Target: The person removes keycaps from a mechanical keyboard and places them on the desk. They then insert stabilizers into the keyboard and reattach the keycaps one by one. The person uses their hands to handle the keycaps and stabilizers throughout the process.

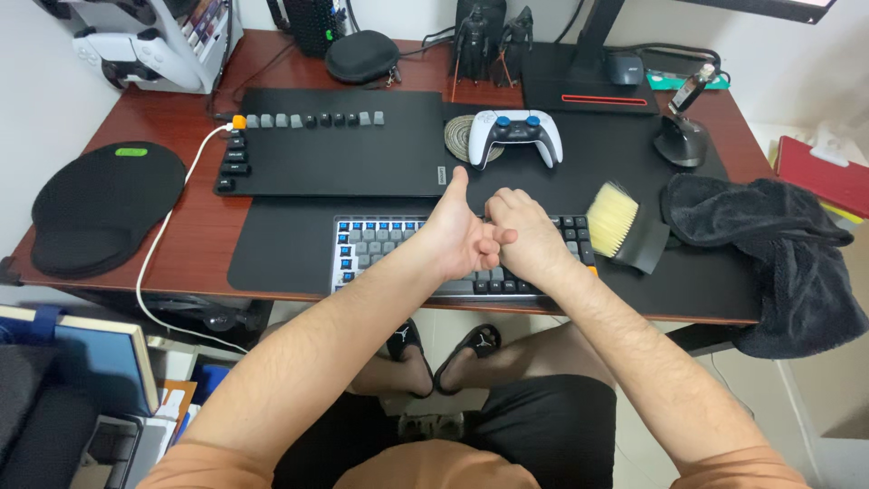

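My left hand (455, 234) is raised over the keyboard (380, 246), palm turned to the right, thumb pointing up. My right hand (529, 237) is closed, its bunched fingertips pressing into the left palm. Anything small between those fingers is hidden. The keyboard lies on a black desk mat (281, 244) at the desk's front edge; part of its left side shows bare blue switches where caps are off. Loose grey and black keycaps (308, 119) stand in a row on a second black mat (362, 154), with a short column (232, 163) at its left end.
A yellow-bristled brush (625, 226) lies right of the keyboard, beside a black towel (769, 249) hanging over the desk edge. A white game controller (514, 134), a mouse (681, 140), a black wrist-rest pad (100, 208) and a white cable (167, 226) also lie on the desk.
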